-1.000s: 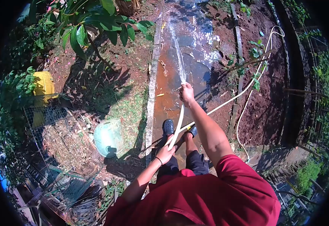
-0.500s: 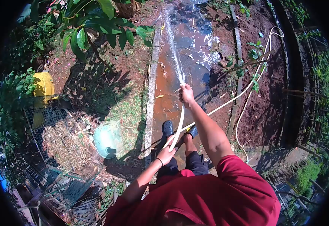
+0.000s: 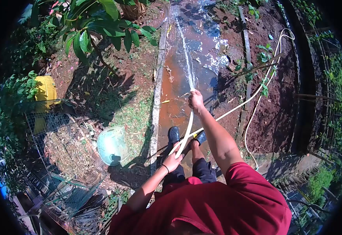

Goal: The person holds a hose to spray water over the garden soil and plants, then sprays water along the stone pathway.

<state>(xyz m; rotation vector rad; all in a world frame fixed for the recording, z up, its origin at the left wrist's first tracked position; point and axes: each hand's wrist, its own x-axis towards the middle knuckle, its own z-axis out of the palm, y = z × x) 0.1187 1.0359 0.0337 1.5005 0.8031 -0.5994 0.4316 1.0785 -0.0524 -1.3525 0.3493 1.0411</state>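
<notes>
My right hand (image 3: 196,100) grips a pale garden hose (image 3: 188,131) close to its outlet, arm stretched forward. A jet of water (image 3: 186,58) shoots from that end, away from me along the wet path (image 3: 175,103). Nearer my body, my left hand (image 3: 172,161) is closed around a lower, looped stretch of the same hose. From there the hose runs past my shoes to the right and curves over the soil. My dark clogs (image 3: 174,135) stand on the path below the hose.
A concrete curb (image 3: 155,98) edges the path on the left. Beyond it are a pale green tub (image 3: 112,145), a wire cage (image 3: 47,135) with dry straw, and a yellow container (image 3: 45,88). Leafy branches (image 3: 112,33) hang at upper left. Right lies a soil bed (image 3: 274,125) with small plants.
My right hand and the hose outlet have shifted slightly right and down. The water jet has swung with them and looks thinner. My left hand has stayed about the same.
</notes>
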